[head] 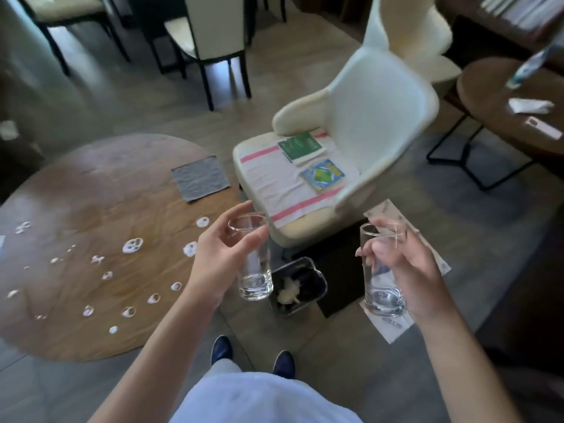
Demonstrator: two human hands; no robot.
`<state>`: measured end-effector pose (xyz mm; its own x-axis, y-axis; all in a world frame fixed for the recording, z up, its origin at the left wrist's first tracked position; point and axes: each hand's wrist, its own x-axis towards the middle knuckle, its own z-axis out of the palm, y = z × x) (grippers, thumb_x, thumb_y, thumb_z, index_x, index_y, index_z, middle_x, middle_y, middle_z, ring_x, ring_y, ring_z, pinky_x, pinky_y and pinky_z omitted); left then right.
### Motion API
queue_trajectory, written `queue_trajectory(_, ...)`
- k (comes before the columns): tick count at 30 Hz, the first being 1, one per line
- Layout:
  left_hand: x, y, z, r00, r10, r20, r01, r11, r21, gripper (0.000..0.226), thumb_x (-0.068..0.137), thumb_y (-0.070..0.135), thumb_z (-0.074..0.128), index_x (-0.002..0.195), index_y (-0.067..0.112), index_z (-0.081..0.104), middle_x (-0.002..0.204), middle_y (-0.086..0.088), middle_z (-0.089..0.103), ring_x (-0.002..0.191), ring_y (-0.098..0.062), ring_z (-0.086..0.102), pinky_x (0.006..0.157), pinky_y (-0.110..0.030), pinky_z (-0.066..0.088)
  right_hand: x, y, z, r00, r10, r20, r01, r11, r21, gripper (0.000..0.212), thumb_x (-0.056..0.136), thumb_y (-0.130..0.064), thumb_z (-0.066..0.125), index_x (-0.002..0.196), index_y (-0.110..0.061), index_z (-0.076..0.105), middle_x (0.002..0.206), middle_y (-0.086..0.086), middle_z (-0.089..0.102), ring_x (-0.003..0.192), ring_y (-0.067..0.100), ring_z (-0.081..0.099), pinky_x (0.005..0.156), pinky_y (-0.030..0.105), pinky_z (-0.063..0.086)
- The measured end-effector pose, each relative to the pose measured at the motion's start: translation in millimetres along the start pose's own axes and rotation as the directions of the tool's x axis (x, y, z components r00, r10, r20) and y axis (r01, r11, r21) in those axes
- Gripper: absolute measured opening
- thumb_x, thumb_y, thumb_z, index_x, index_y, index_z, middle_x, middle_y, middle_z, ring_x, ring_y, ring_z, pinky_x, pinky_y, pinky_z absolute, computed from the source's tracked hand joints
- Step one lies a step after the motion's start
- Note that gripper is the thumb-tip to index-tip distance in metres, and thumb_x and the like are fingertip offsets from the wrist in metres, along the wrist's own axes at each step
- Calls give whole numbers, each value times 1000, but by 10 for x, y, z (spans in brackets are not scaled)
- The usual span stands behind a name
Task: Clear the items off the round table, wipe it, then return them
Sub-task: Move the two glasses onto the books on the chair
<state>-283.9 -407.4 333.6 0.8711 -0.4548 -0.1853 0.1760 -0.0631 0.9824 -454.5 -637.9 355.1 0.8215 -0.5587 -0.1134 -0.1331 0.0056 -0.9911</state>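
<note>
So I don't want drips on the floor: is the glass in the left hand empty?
Looks empty: the glass, gripped upright by the left hand, shows clear to its base.

Toward the upper left of the frame I see dark-framed dining chairs (210, 41) with cream seats. Low in the centre, a small black bin (300, 286) sits on the floor holding crumpled white paper. At the far right edge I make out a second brown table (488, 96), carrying a white paper and a tilted bottle.
</note>
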Motion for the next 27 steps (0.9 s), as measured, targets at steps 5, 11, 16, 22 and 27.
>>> queue_trajectory(5, 375, -32, 470, 1000, -17, 9, 17, 999, 31, 48, 79, 52, 81, 120, 28, 72, 108, -5, 79, 103, -30, 76, 100, -57, 55, 113, 166, -383, 994, 52, -92, -47, 997, 56, 44, 85, -22, 67, 129, -20, 61, 90, 6, 75, 92, 19, 70, 77, 25, 55)
queue_trajectory(11, 1012, -2, 726, 995, 83, 54, -86, 994, 70, 51, 84, 33, 84, 130, 21, 66, 116, 0, 77, 106, -22, 75, 93, -36, 59, 466, 268, -438, 977, 124, -175, -107, 989, 105, 47, 83, -18, 71, 129, -21, 61, 98, 11, 75, 96, 16, 69, 82, 21, 55)
queue_trajectory(16, 1741, -26, 836, 980, 8, 200, -34, 992, 123, 61, 82, 27, 83, 139, 19, 61, 116, 7, 76, 106, -7, 73, 88, -20, 57, 922, 236, -340, 964, 176, -201, -164, 983, 77, 57, 78, -22, 80, 132, -26, 62, 103, 14, 74, 102, 21, 71, 87, 26, 56)
queue_trajectory(22, 2498, -89, 942, 958, -71, 278, 3, 971, 240, 54, 79, 41, 82, 125, 18, 68, 111, 6, 78, 102, -9, 74, 82, -19, 57, 1354, 302, -315, 955, 214, -204, -207, 977, 55, 57, 74, -31, 85, 126, -38, 62, 109, 5, 75, 107, 24, 73, 93, 33, 57)
queue_trajectory(27, 2827, -212, 1137, 922, -96, 375, -35, 944, 329, 60, 81, 40, 86, 128, 11, 62, 116, 2, 76, 102, -11, 75, 88, -32, 61, 1640, 548, -506, 934, 274, -231, -254, 961, 112, 53, 77, -19, 83, 124, -21, 58, 113, 12, 75, 109, 23, 74, 100, 42, 58)
